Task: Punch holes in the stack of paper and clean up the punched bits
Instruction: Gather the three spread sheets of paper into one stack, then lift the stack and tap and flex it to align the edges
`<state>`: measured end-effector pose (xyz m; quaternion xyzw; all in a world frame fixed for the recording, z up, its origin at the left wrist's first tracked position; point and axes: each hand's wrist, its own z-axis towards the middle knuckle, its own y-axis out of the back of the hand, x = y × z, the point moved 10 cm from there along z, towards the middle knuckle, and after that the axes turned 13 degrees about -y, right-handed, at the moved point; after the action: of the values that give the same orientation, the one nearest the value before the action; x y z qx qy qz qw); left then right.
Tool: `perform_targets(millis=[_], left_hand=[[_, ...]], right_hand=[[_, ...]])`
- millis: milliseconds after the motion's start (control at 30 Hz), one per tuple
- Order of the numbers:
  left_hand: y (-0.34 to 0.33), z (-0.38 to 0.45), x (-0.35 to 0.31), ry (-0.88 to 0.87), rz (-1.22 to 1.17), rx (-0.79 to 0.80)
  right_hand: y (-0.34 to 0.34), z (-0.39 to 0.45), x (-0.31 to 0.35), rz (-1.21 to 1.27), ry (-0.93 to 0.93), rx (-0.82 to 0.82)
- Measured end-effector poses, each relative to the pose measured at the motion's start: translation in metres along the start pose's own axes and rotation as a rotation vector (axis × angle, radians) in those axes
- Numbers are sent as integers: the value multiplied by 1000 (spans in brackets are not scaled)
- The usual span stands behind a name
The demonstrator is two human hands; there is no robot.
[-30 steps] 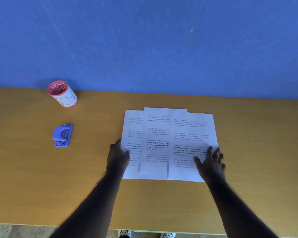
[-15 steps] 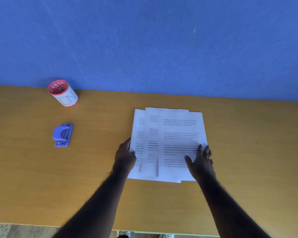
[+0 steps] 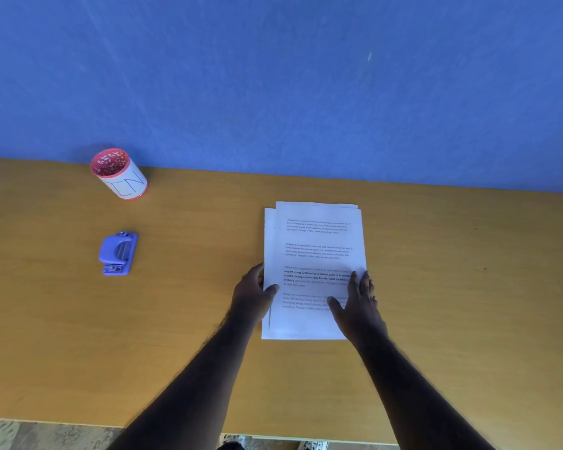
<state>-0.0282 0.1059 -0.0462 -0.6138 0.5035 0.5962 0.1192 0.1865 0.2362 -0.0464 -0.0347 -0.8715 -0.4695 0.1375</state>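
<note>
Several printed white sheets lie gathered into one rough stack of paper (image 3: 316,248) on the wooden table (image 3: 452,287), their edges slightly offset at the top and left. My left hand (image 3: 252,295) presses against the stack's left edge, thumb resting on the top sheet. My right hand (image 3: 356,305) lies flat on the lower right part of the stack, fingers spread. A purple hole punch (image 3: 117,253) sits on the table far to the left, apart from both hands.
A red cup with a white label (image 3: 121,173) stands at the back left near the blue wall (image 3: 273,76). The table's front edge (image 3: 78,423) runs below my forearms, with patterned floor beyond it.
The sheets were fanned out side by side; both hands have slid inward and pushed them together into one overlapping stack. The punch and the cup have not moved.
</note>
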Motion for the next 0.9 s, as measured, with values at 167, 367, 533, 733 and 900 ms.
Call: perform_targets(millis=[167, 367, 533, 733, 900], left_hand=[[-11, 1, 3, 59, -87, 25], [-11, 0, 15, 228, -386, 21], [-9, -2, 13, 287, -748, 95], [-11, -9, 5, 306, -957, 227], [-15, -15, 7, 331, -912, 311]], right_hand=[[-1, -4, 6, 10, 21, 31], [22, 2, 2, 116, 13, 16], [55, 24, -25, 362, -231, 63], [20, 11, -24, 861, -353, 558], [10, 5, -11, 1057, -248, 704]])
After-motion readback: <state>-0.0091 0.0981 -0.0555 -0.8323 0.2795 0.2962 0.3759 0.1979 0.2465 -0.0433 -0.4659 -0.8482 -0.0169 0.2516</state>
